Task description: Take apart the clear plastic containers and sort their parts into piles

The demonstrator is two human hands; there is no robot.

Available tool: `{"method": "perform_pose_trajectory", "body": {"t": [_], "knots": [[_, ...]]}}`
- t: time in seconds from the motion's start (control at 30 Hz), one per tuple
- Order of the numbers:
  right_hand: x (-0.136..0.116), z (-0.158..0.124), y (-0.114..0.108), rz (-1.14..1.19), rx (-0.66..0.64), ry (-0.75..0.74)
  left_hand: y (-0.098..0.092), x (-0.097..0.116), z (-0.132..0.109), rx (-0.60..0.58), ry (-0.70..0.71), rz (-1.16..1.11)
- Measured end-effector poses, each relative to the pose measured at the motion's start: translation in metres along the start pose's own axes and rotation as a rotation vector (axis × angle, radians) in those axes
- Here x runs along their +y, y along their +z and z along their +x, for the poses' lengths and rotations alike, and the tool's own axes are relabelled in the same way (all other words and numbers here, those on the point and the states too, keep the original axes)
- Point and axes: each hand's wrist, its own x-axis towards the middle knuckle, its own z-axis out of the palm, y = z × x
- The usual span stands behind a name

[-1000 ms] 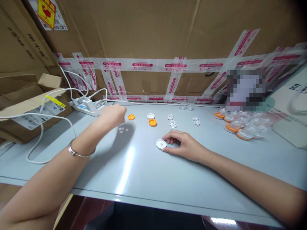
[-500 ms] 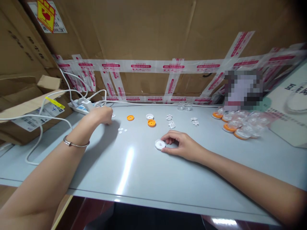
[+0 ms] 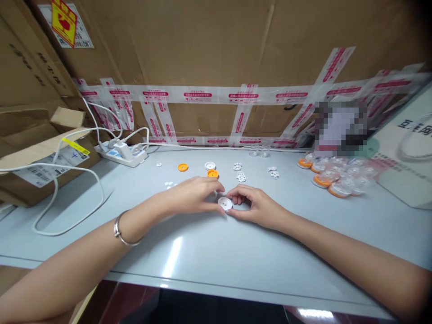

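Note:
A shallow white plastic disc (image 3: 222, 205) with a small piece at its middle lies at the table's centre. My right hand (image 3: 253, 203) pinches its right edge between thumb and index finger. At its left side my left hand (image 3: 197, 195) curves in, thumb at the lower rim and index finger raised a little above the disc, with a gap between them. Behind my left hand are an orange ring (image 3: 182, 167), a white round part (image 3: 210, 166) and an orange round part (image 3: 212, 173). Several tiny white discs (image 3: 168, 184) are partly hidden by that hand.
Flat white cut-out parts (image 3: 240, 177) and more (image 3: 274, 173) lie behind my right hand. Clear domes (image 3: 259, 152) stand at the back. Several orange-and-white domed assemblies (image 3: 339, 188) cluster at right. At left are a power strip (image 3: 130, 155), white cables and an open carton (image 3: 47, 166).
My left hand has come from near the power strip, rightward and nearer, to the white disc. The right hand stays on the disc. A small piece now shows raised in the disc's middle.

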Motion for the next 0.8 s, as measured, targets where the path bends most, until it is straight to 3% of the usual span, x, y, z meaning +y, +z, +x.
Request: {"method": "perform_pose_trajectory", "body": {"t": [0.2, 0.47, 0.57, 0.67, 0.8], "knots": [[0.001, -0.002, 0.001, 0.029, 0.017, 0.014, 0.015, 0.001, 0.002, 0.030, -0.083, -0.136], [0.003, -0.001, 0.001, 0.038, 0.027, 0.025, -0.007, 0.002, 0.001, 0.056, -0.094, -0.202], [0.003, -0.001, 0.001, 0.023, 0.026, 0.028, -0.019, -0.019, -0.003, 0.177, -0.164, -0.144], [0.002, -0.001, 0.001, 0.005, 0.028, 0.027, -0.026, -0.053, -0.009, 0.288, -0.343, 0.067], [0.001, -0.001, 0.000, 0.002, 0.022, 0.019, -0.025, -0.089, -0.016, 0.253, -0.551, 0.203]]}}
